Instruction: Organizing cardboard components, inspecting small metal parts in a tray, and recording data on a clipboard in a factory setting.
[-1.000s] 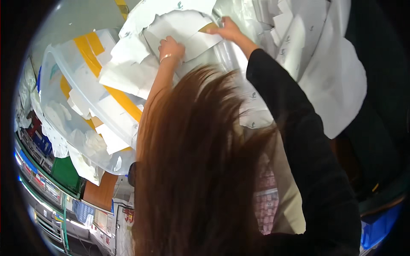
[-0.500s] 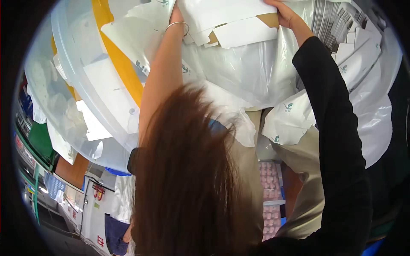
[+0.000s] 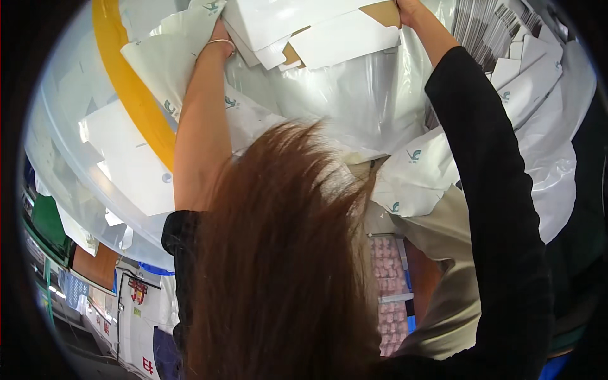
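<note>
At the top of the head view, white cardboard boxes (image 3: 342, 47) with brown inner flaps, partly folded, lie over a large clear plastic bag (image 3: 342, 95). My right hand (image 3: 411, 11) grips the right end of these boxes, its fingertips at the picture's edge. My left hand (image 3: 219, 33), with a thin bracelet at the wrist, is at their left side. A printed white plastic sheet (image 3: 180, 50) and the boxes hide its fingers, so its grip does not show. More of the sheet drapes down over my lap.
Stacked flat white cartons (image 3: 491, 28) stand in the bag at the upper right. A big translucent tub (image 3: 57, 183) with a yellow band (image 3: 130, 82) fills the left side. Below sit trays of pink items (image 3: 389, 272). Long hair (image 3: 272, 266) covers the lower middle.
The white boxes have tilted, their right end higher, and shifted left a little. My left hand has moved left and slightly down; my right hand shifted slightly left.
</note>
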Demonstrator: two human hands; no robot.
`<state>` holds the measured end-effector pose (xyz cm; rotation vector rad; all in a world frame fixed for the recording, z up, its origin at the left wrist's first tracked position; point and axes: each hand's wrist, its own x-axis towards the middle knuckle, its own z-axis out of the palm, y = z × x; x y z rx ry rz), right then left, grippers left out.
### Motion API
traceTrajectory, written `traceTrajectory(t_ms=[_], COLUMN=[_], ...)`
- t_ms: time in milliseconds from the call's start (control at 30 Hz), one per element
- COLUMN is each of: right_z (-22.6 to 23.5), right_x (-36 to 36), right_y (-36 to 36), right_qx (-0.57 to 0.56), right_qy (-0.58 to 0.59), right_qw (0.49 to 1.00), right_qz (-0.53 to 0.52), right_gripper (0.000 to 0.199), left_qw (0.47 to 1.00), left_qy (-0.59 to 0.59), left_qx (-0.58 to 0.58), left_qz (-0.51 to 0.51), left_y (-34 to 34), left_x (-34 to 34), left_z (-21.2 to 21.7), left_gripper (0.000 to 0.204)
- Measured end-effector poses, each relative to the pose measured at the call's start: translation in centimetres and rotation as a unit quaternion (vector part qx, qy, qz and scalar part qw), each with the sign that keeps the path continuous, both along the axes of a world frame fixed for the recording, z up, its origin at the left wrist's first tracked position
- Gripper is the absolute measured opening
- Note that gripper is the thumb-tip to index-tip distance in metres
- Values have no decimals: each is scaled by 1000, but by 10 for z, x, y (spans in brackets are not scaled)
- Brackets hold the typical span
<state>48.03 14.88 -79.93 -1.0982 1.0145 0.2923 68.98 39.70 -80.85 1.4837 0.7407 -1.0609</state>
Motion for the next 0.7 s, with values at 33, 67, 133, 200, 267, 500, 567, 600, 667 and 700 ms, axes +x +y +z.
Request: traceTrajectory(t_ms=[33, 67, 133, 200, 267, 500, 567, 600, 667, 700], right_z=[1, 2, 3, 5, 5, -1, -1, 1, 10, 18], right_x=[0, -1, -2, -2, -1, -2, -4, -4, -10, -15], right_y=[0, -1, -2, -3, -3, -5, -6, -7, -9, -9], right_qx=[0, 1, 5, 10, 18, 34, 37, 39, 46, 49], right_qy=[-1, -1, -2, -2, -3, -2, 2, 3, 6, 13], right_qw=[1000, 1000, 1000, 1000, 1000, 999, 999, 999, 999, 999], right_qz=[-1, -1, 0, 1, -1, -2, -1, -2, -9, -14], right_gripper=[71, 70, 69, 68, 67, 63, 62, 61, 60, 60], left_qw=[1000, 1000, 998, 990, 985, 993, 985, 987, 990, 987], left_qy=[4, 13, 15, 18, 25, 36, 101, 75, -17, -65], left_qx=[-1, 8, -44, -139, -166, -102, -129, -136, -140, -146], left_qz=[8, 16, 31, 29, 31, 55, 52, 40, -5, -31], left_y=[3, 6, 11, 11, 8, -4, -1, 0, 3, 7], left_x=[4, 7, 12, 16, 12, -8, -8, -10, -29, -46], left_z=[-10, -21, -41, -48, -43, -8, -6, -4, 8, 19], left_gripper=[48, 47, 48, 48, 49, 49, 50, 51, 55, 57])
